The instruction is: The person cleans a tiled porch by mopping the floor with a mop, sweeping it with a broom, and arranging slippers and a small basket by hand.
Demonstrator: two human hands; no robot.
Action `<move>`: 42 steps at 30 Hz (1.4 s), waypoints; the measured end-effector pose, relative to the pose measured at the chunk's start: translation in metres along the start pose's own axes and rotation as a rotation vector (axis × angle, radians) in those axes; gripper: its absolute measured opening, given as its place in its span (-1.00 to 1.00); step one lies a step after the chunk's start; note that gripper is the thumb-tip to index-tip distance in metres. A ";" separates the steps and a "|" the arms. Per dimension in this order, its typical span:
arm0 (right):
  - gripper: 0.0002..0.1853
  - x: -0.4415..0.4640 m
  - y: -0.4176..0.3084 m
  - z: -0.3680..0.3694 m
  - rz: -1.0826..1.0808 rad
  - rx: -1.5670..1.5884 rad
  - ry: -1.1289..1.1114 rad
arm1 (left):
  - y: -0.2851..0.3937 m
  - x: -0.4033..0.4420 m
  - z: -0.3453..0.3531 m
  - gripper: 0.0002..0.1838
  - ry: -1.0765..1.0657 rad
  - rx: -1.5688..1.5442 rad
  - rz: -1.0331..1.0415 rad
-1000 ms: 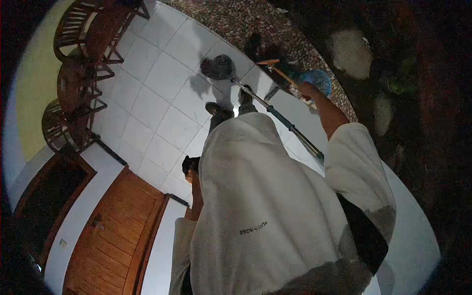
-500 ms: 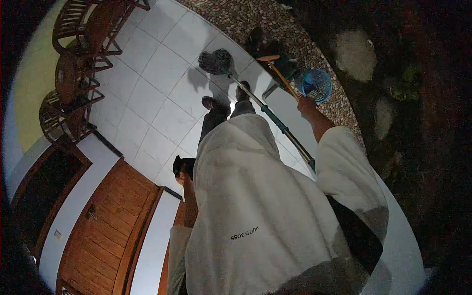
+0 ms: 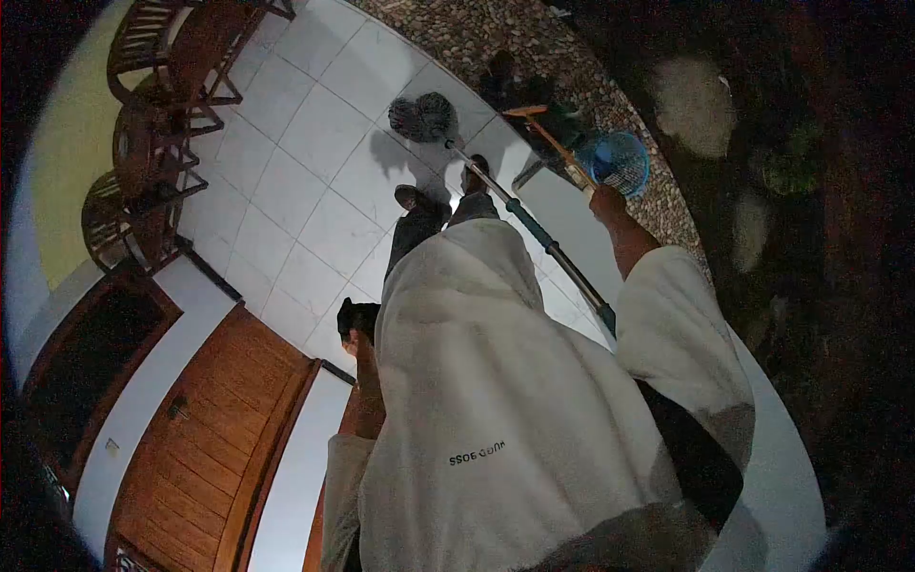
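Observation:
In the head view my left hand [image 3: 354, 340] is closed on a black cloth-like item [image 3: 356, 316] at my side. My right hand [image 3: 607, 201] grips the handle of an orange tool [image 3: 553, 143], whose short crosswise head points away from me above the pebbles. A mop with a grey-green pole [image 3: 534, 226] slants between my feet and right arm; its dark, shaggy head [image 3: 421, 116] lies on the white tiles just beyond my shoes. What supports the pole's upper end is hidden. Beside my right hand is a blue basket [image 3: 618, 164].
Wooden chairs and a table [image 3: 210, 48] line the left wall. Below them are a dark window [image 3: 95, 353] and a wooden door [image 3: 205, 443]. A curved pebble strip [image 3: 572, 57] borders the tiled floor [image 3: 286, 181], with dark ground and pale stepping stones [image 3: 694, 107] beyond.
My right hand and the orange tool have shifted slightly, showing more of the blue basket. My left hand with the black item has moved a little left. The view has shifted slightly.

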State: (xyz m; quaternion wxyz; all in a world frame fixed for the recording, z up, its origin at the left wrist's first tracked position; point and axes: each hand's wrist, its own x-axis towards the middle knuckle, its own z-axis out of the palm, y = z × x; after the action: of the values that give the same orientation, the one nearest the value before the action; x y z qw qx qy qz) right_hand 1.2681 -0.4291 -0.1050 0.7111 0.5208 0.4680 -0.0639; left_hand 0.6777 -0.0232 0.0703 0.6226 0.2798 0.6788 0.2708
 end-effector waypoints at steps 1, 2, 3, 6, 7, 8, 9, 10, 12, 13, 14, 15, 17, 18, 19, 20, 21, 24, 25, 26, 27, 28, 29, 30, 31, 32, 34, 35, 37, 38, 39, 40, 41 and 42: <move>-0.80 -0.003 0.006 -0.004 -0.296 0.596 -0.009 | -0.001 -0.001 0.000 -0.61 0.002 -0.004 0.002; -0.80 -0.019 0.031 -0.011 -0.241 0.801 0.023 | -0.002 -0.002 -0.001 -0.61 0.004 -0.005 0.005; -0.80 -0.023 0.046 -0.017 -0.211 0.904 0.038 | -0.003 -0.003 -0.002 -0.61 0.005 -0.006 0.006; -0.79 -0.024 0.084 -0.032 -0.201 1.213 -0.221 | -0.010 -0.001 -0.004 -0.60 0.006 -0.011 0.007; -0.79 -0.025 0.092 -0.036 -0.201 1.277 -0.316 | -0.009 -0.004 0.001 -0.60 0.004 -0.016 0.005; -0.78 -0.027 0.098 -0.039 -0.082 1.455 -0.428 | -0.009 -0.005 0.001 -0.60 0.008 -0.018 0.008; -0.77 -0.028 0.105 -0.042 0.044 1.627 -0.541 | -0.010 -0.005 0.002 -0.60 0.009 -0.020 0.013; -0.77 -0.038 0.123 -0.050 0.042 1.625 -0.536 | -0.015 -0.004 0.000 -0.60 0.010 -0.020 0.011; -0.71 -0.068 0.170 -0.076 -0.054 1.661 -0.466 | -0.019 -0.003 -0.002 -0.60 0.020 -0.030 0.018; -0.71 -0.079 0.182 -0.087 -0.059 1.658 -0.457 | -0.022 -0.003 -0.007 -0.60 0.024 -0.030 0.022; -0.69 -0.078 0.185 -0.091 -0.037 1.648 -0.438 | -0.026 -0.001 -0.009 -0.60 0.034 -0.038 0.030; -0.67 -0.070 0.177 -0.090 -0.010 1.662 -0.418 | -0.030 0.001 -0.010 -0.59 0.039 -0.044 0.040; -0.62 -0.049 0.166 -0.091 0.045 1.743 -0.373 | -0.050 0.016 -0.026 -0.59 0.058 -0.066 0.064; -0.59 -0.036 0.158 -0.093 0.056 1.823 -0.352 | -0.064 0.028 -0.037 -0.59 0.065 -0.074 0.084; -0.57 -0.023 0.148 -0.096 0.044 1.939 -0.336 | -0.076 0.034 -0.045 -0.59 0.070 -0.083 0.096; -0.54 -0.010 0.134 -0.100 -0.009 2.088 -0.338 | -0.068 0.028 -0.034 -0.59 0.067 -0.028 0.116; -0.52 0.003 0.118 -0.107 -0.129 2.276 -0.404 | -0.060 0.023 -0.023 -0.59 0.064 0.026 0.136; -0.46 -0.017 0.138 -0.161 -0.539 2.487 -0.646 | 0.011 -0.039 0.060 -0.64 0.283 0.104 -0.021; -0.46 -0.045 0.173 -0.191 -0.633 2.406 -0.654 | 0.009 -0.038 0.057 -0.64 0.301 0.087 -0.020; -0.45 -0.053 0.174 -0.202 -0.686 2.414 -0.652 | 0.001 -0.035 0.048 -0.66 0.193 -0.164 -0.081; -0.45 -0.059 0.177 -0.214 -0.742 2.417 -0.650 | -0.007 -0.032 0.039 -0.68 0.082 -0.417 -0.134; -0.45 -0.066 0.186 -0.231 -0.736 2.293 -0.627 | -0.011 -0.030 0.035 -0.69 -0.035 -0.671 -0.175; -0.47 -0.046 0.164 -0.226 -0.875 2.238 -0.657 | -0.014 -0.031 0.034 -0.69 -0.012 -0.697 -0.159; -0.48 -0.047 0.159 -0.230 -0.748 2.342 -0.623 | -0.017 -0.033 0.034 -0.57 0.047 -0.336 -0.023; -0.46 -0.053 0.155 -0.233 -0.617 2.446 -0.583 | -0.034 -0.023 0.020 -0.55 0.012 -0.208 0.093; -0.46 -0.053 0.159 -0.238 -0.638 2.425 -0.571 | -0.050 -0.014 0.006 -0.54 -0.008 -0.086 0.212; -0.37 -0.054 0.166 -0.250 -0.603 2.335 -0.242 | -0.060 -0.008 0.001 -0.68 -0.050 -0.175 0.298; -0.37 -0.059 0.179 -0.256 -0.609 2.323 -0.234 | -0.050 -0.016 0.018 -0.68 0.023 -0.155 0.271; -0.38 -0.070 0.210 -0.261 -0.844 2.673 -0.380 | -0.045 -0.019 0.015 -0.68 0.060 0.017 0.325; -0.46 -0.064 0.211 -0.256 -0.857 2.702 -0.364 | -0.045 -0.020 0.019 -0.68 0.092 0.196 0.379; -0.46 -0.061 0.220 -0.260 -0.853 2.683 -0.349 | -0.044 -0.017 0.021 -0.67 0.045 -0.008 0.355; -0.51 -0.063 0.231 -0.266 -0.808 2.696 -0.425 | -0.023 -0.024 0.038 -0.66 0.003 -0.223 0.327; -0.55 -0.063 0.244 -0.273 -0.763 2.710 -0.494 | 0.004 -0.034 0.057 -0.65 -0.031 -0.428 0.295; -0.55 -0.065 0.255 -0.278 -0.764 2.695 -0.472 | -0.009 -0.026 0.046 -0.67 -0.049 -0.332 0.328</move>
State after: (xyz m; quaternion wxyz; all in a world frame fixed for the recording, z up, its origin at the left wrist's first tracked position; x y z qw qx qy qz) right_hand 1.2127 -0.1176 0.1107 -0.3220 0.6100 0.0319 -0.7233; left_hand 0.7247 -0.0468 0.0782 0.6240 0.2865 0.5550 0.4696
